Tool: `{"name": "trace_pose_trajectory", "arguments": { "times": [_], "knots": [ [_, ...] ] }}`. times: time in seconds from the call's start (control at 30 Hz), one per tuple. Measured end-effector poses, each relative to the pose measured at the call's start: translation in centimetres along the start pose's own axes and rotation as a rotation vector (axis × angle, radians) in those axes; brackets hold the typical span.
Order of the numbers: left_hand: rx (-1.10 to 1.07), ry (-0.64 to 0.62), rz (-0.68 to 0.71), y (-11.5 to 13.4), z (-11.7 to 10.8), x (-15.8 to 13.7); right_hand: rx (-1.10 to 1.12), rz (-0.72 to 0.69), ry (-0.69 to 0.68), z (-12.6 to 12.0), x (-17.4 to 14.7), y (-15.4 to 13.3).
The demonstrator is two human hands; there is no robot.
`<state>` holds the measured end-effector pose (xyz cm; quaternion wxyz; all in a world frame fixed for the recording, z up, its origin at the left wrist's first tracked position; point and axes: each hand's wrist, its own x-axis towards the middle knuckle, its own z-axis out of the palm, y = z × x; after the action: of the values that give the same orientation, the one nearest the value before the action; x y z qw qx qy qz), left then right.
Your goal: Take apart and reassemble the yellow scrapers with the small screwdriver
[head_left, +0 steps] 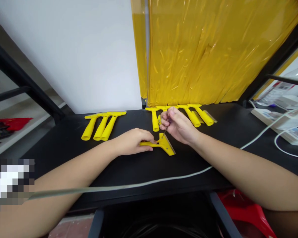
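Observation:
On the black table lies a yellow scraper (167, 147) with a metal blade along its right edge, its head flat and its handle pointing left. My left hand (135, 140) is closed round that handle. Above the head, my right hand (177, 125) pinches a thin-shafted screwdriver (164, 133). The shaft slants down, and its tip meets the scraper head near the upper screw position; the grip is mostly hidden in my fingers. Behind my right hand lie several more yellow scrapers (192, 115), partly covered by it. Three yellow scraper handles (110, 127) rest side by side at the left.
A pale cable (159, 180) runs across the table's front and under my right forearm. White power strips (280, 122) with cords sit at the right. A white panel (89, 56) and yellow plastic sheeting (201, 53) stand behind. A red stool (248, 211) is below right.

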<state>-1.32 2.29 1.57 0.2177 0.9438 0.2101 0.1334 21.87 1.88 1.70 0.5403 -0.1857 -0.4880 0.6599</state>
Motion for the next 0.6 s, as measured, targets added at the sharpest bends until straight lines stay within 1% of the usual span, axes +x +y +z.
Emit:
{"name": "trace_pose_trajectory", "arguments": {
  "times": [0.1,0.27,0.33,0.4,0.5,0.6],
  "knots": [
    [-0.004,0.013,0.000,-0.05,0.00,-0.01,-0.009,-0.022,0.045,-0.11,0.13,0.15],
    [0.012,-0.004,0.003,-0.08,-0.02,0.01,0.071,-0.013,0.093,-0.03,0.39,0.44],
    [0.022,-0.001,0.004,-0.13,0.01,-0.01,0.070,-0.021,0.107,-0.08,0.45,0.42],
    [0.031,0.011,0.011,-0.18,0.06,-0.04,0.028,-0.010,0.087,-0.20,0.49,0.34],
    [0.047,0.018,0.029,-0.25,0.17,-0.05,-0.024,0.036,0.020,-0.36,0.45,0.22],
    [0.057,0.023,0.040,-0.25,0.27,-0.04,-0.006,0.069,0.005,-0.23,0.24,0.24]
  ]
}}
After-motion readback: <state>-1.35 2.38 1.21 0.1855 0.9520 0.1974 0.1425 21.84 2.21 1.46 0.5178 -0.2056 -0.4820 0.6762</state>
